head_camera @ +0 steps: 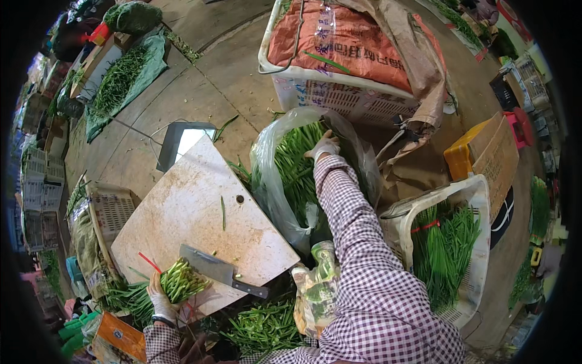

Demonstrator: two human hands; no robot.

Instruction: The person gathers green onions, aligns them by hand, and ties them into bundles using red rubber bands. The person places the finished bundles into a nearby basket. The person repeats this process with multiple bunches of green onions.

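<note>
At the lower left my left hand (161, 300), in a whitish glove, grips a bunch of green garlic chives (184, 281) near its cut stem ends, over the edge of a white cutting board (204, 200). A cleaver (211, 266) lies on the board beside the bunch, its dark handle past the edge. My right hand (325, 145), also gloved, reaches into a clear plastic bag (266, 145) full of long green chives (293, 164). Its fingers are spread on the leaves; whether they hold any is unclear. A red tie (150, 262) shows by the held bunch.
A white crate (341, 84) with an orange woven sack stands beyond the bag. Another white crate (483, 255) at right holds tied chives. Loose greens (268, 325) lie below the board. A metal dustpan (173, 141) is behind it; cardboard boxes (495, 154) stand at right.
</note>
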